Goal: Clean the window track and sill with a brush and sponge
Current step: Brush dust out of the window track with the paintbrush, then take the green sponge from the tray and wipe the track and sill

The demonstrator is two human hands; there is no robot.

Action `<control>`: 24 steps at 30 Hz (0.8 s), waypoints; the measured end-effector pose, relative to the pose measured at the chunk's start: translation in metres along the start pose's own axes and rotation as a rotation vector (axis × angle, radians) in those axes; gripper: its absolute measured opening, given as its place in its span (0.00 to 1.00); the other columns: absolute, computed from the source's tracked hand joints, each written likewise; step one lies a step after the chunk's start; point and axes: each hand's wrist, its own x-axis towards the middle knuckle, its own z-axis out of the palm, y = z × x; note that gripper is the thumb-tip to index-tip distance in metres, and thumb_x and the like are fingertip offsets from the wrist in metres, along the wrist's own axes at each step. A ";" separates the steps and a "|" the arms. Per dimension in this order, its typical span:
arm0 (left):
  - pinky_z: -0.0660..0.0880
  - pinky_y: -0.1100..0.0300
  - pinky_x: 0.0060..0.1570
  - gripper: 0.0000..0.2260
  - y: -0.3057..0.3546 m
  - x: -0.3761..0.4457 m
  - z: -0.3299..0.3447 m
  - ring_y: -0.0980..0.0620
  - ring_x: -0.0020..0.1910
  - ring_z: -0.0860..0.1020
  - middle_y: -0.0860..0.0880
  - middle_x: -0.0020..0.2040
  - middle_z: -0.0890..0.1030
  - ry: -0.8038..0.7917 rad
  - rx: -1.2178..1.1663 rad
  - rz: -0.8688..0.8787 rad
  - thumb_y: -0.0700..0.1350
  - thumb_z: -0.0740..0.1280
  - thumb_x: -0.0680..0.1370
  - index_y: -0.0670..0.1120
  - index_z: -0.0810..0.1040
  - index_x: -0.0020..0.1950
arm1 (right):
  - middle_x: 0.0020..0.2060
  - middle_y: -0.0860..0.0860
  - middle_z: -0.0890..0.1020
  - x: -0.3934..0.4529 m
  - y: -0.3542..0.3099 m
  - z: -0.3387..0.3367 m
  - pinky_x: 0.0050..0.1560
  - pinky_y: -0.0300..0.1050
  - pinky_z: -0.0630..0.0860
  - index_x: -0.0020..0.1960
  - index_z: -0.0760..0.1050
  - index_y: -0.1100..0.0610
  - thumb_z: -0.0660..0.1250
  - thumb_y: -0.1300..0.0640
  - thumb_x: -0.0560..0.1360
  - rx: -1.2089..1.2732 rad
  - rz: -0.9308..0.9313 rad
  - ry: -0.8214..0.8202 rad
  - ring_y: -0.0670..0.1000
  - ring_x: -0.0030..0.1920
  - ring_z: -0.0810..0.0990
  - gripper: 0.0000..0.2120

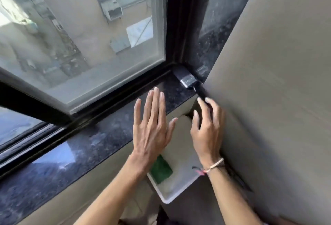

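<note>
A paint brush [188, 79] with black bristles, a metal band and a black handle lies with its bristles in the far right corner of the dark granite sill [100, 135]. My right hand [206, 128] grips the end of its handle with the fingertips. Flat and spread, my left hand [152, 122] hovers over the sill's front edge, holding nothing. The window track [114, 97] runs as a dark groove between the sill and the sliding pane's grey frame. A green sponge [161, 169] lies in a white tray [172, 196] below the sill, partly hidden by my left forearm.
A beige wall [268, 81] closes in on the right, tight against the brush handle. The glass pane [86, 33] looks out on neighbouring buildings. A dark vertical frame [180, 19] and a dusty granite side panel [215, 28] meet at the corner.
</note>
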 end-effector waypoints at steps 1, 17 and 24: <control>0.60 0.37 0.80 0.29 0.007 -0.020 -0.004 0.40 0.82 0.62 0.37 0.82 0.65 0.034 -0.054 -0.020 0.56 0.55 0.88 0.35 0.63 0.81 | 0.61 0.58 0.79 -0.024 0.001 -0.002 0.64 0.54 0.75 0.65 0.78 0.60 0.66 0.63 0.80 0.081 0.016 -0.027 0.59 0.61 0.78 0.14; 0.59 0.44 0.80 0.31 -0.004 -0.266 0.121 0.42 0.83 0.61 0.38 0.84 0.60 -0.450 -0.239 -0.170 0.55 0.56 0.86 0.36 0.61 0.82 | 0.59 0.51 0.80 -0.178 0.041 0.130 0.56 0.43 0.76 0.70 0.71 0.58 0.80 0.57 0.67 0.276 0.631 -1.187 0.53 0.58 0.80 0.34; 0.61 0.46 0.81 0.29 -0.047 -0.234 -0.004 0.41 0.82 0.62 0.37 0.82 0.64 -0.174 -0.328 0.009 0.55 0.60 0.86 0.37 0.63 0.81 | 0.60 0.64 0.84 -0.160 -0.027 0.023 0.62 0.60 0.77 0.66 0.77 0.60 0.72 0.68 0.70 0.982 1.182 -0.959 0.64 0.57 0.84 0.24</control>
